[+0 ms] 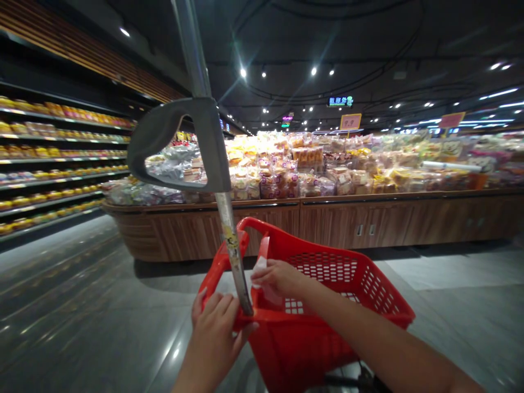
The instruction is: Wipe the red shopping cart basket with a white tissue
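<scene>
A red plastic shopping basket cart [385,289] with slotted walls stands in front of me. From its near end rises a metal pole [235,256] topped by a grey loop handle [216,147]. My left hand [216,327] is closed round the red rim beside the foot of the pole. Just right of the pole, my right hand [282,278] pinches a white wipe or tissue [259,265] against the red inner edge of the basket. Part of the white piece hangs below the fingers.
A long wooden display counter [262,218] piled with bagged baked goods [278,174] runs across behind the cart. Stocked shelves [53,158] line the left wall. Price signs [351,121] stand above the goods. Grey floor tiles [102,305] surround the cart.
</scene>
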Demonstrator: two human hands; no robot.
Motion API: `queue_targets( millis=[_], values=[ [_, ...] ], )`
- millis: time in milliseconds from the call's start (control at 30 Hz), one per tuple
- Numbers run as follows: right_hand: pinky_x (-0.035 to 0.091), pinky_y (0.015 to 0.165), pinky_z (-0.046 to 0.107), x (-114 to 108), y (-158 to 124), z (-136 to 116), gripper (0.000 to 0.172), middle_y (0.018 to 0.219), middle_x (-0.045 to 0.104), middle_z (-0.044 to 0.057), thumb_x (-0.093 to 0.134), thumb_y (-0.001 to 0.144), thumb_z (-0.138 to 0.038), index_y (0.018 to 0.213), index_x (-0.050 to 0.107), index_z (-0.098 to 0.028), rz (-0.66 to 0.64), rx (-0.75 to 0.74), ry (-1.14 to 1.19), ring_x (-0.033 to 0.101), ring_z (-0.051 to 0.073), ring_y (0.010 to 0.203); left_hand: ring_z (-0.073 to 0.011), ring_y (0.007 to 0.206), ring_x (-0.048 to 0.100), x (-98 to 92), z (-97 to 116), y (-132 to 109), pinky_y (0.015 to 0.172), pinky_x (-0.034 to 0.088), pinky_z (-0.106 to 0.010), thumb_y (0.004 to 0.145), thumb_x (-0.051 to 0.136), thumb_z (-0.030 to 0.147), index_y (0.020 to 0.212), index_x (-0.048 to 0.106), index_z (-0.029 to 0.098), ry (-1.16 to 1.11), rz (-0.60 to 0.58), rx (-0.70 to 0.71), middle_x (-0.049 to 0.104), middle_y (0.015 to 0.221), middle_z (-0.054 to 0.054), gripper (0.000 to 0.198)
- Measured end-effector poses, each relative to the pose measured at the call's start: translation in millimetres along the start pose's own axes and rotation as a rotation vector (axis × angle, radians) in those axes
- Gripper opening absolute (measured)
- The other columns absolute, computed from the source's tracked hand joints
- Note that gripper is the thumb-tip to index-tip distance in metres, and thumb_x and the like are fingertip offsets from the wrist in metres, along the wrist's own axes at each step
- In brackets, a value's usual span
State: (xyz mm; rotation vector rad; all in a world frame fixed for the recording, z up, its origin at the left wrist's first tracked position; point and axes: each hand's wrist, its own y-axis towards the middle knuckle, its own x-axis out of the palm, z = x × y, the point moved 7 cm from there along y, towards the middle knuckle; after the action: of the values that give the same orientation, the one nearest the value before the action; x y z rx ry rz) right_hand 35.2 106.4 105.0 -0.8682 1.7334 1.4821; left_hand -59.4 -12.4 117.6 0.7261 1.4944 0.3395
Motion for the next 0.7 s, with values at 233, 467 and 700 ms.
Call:
queue_targets(
  millis=[233,467,700],
  values=[
    [0.042,0.084,0.024,-2,-4,16,0.036,0.113,0.067,-0.002,0.053,0.081,-0.011,0.112,0.064,-0.027,0.057,0.046,-0.031,0.061,0.014,0.095,-0.0236,0.084,0.054,-1.3,1,-1,0.095,0.022,-0.05,0.075,0.061,0.047,0.084,0.057,0.024,-0.006,0.03,0.015,0.063,0.085,-0.001,0.026],
    [0.039,0.094,0.025,15,-17,9,0.036,0.12,0.062,0.0,0.046,0.087,-0.01,0.115,0.063,-0.024,-0.052,0.014,0.066,0.056,0.015,0.105,-0.0218,0.087,0.053,-0.6,2,-2,0.097,0.021,-0.049,0.076,0.061,0.044,0.089,0.057,0.024,-0.033,-0.019,-0.016,0.062,0.087,0.0,0.023],
    [0.044,0.083,0.026,2,0,89,0.032,0.116,0.064,0.001,0.049,0.087,-0.017,0.113,0.064,-0.026,-0.02,0.409,0.004,0.061,0.019,0.096,-0.0219,0.088,0.052,1.8,3,-5,0.098,0.018,-0.049,0.077,0.059,0.043,0.089,0.055,0.024,-0.043,0.003,-0.016,0.062,0.088,0.0,0.023]
  ],
)
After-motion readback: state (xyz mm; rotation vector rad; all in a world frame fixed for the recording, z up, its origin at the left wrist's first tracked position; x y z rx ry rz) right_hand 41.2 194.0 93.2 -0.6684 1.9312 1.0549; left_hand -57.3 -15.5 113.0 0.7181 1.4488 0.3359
